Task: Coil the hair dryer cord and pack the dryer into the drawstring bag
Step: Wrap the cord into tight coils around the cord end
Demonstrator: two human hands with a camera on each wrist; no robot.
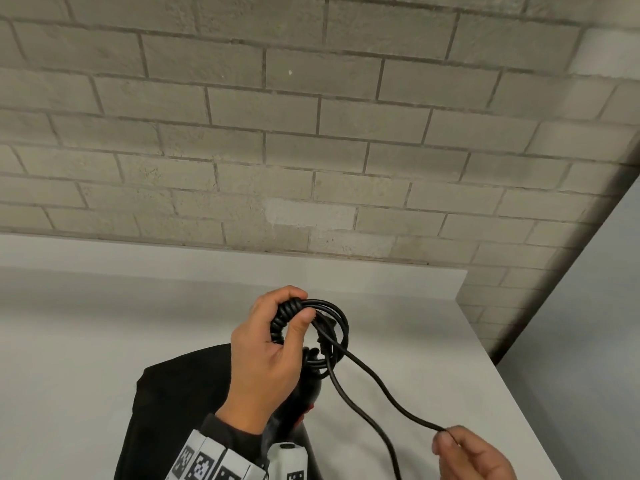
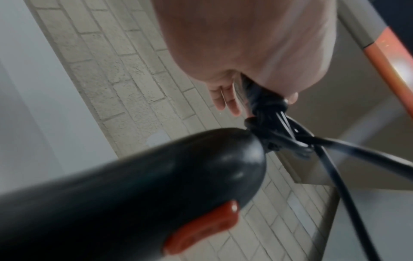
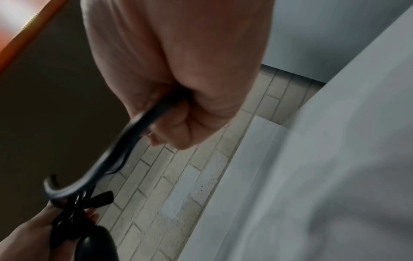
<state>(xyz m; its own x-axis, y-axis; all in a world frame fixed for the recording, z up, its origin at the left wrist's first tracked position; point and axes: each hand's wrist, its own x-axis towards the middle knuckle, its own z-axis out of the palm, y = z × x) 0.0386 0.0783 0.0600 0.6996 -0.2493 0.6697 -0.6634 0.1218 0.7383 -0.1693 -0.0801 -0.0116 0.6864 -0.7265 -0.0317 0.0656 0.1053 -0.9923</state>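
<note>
Head view: left hand point(image 1: 266, 355) raised, gripping coiled cord point(image 1: 311, 327) — right hand point(image 1: 474, 455) pinches its free run.

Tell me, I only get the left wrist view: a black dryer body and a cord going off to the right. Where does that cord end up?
Observer: The cord runs to the right hand, which pinches it.
Operator: And the left hand?
Observer: The left hand grips a bundle of finished loops, held above the table.
Operator: Any bag around?
Observer: Yes, a black drawstring bag lies flat on the table under the left wrist; the hair dryer is not in it.
</note>
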